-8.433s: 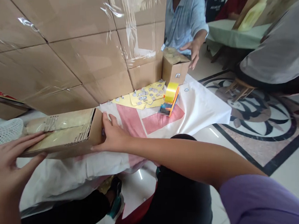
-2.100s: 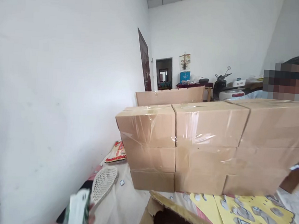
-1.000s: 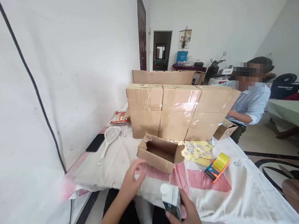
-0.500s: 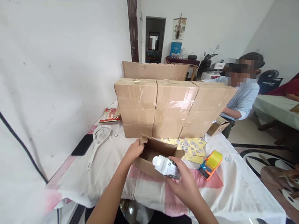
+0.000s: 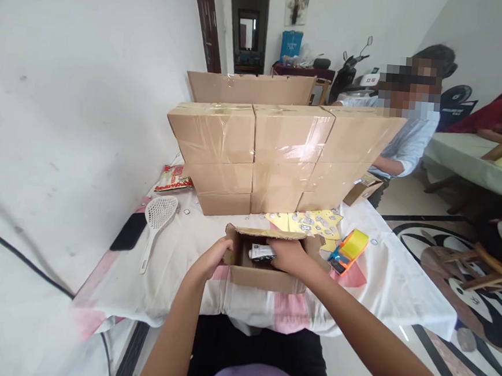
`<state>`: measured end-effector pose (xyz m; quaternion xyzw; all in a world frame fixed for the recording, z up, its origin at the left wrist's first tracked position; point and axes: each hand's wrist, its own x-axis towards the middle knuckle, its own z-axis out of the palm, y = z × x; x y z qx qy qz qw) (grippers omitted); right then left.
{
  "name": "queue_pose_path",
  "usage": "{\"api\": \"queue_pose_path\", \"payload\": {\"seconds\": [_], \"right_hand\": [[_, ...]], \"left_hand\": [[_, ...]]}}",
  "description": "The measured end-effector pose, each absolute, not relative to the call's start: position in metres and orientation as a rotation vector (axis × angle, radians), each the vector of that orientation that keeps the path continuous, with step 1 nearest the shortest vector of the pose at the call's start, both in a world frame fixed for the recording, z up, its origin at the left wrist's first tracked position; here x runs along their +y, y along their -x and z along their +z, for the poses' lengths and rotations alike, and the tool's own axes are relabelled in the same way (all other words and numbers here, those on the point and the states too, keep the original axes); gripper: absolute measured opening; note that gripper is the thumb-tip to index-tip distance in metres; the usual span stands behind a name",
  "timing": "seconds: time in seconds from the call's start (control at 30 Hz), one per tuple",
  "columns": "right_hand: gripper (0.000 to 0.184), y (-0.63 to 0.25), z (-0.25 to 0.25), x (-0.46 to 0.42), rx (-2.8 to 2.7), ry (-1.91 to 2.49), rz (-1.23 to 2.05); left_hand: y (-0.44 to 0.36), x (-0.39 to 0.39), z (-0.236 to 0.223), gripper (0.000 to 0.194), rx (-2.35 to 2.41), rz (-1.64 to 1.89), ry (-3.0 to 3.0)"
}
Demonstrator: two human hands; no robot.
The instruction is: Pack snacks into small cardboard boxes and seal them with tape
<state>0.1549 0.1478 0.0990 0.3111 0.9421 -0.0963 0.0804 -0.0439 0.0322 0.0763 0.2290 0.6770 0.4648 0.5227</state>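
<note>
A small open cardboard box (image 5: 265, 280) sits near the table's front edge with its flaps up. My left hand (image 5: 218, 254) pinches the box's left end. My right hand (image 5: 288, 256) reaches down into the box, closed on a white-capped bottle (image 5: 261, 252) with a white label. The bottle lies on its side inside, cap to the left. Some of my right fingers are hidden behind it and the box wall.
Taped cardboard boxes (image 5: 287, 139) form a stack behind. An orange tape dispenser (image 5: 349, 251) lies right, a white slotted ladle (image 5: 158, 218) and black phone (image 5: 129, 232) left. A red-and-white packet (image 5: 173, 178) is by the wall. A person (image 5: 412, 125) sits behind the stack.
My right hand has lowered the bottle from above the box's front edge into the box. My left hand stays at the box's left end. The camera view has tilted downward.
</note>
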Motion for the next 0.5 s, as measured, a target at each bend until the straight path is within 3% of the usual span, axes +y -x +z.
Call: {"api": "queue_pose_path", "payload": {"seconds": [0.13,0.5], "right_hand": [[0.038,-0.134,0.084,0.151,2.716,-0.93,-0.252],[0.056,-0.144,0.068,0.149,2.747,-0.99,-0.333]], "left_hand": [[0.043,0.031,0.076,0.022,1.607,1.124,-0.55],[0.041,0.025,0.071,0.021,1.584,1.16,-0.547]]}}
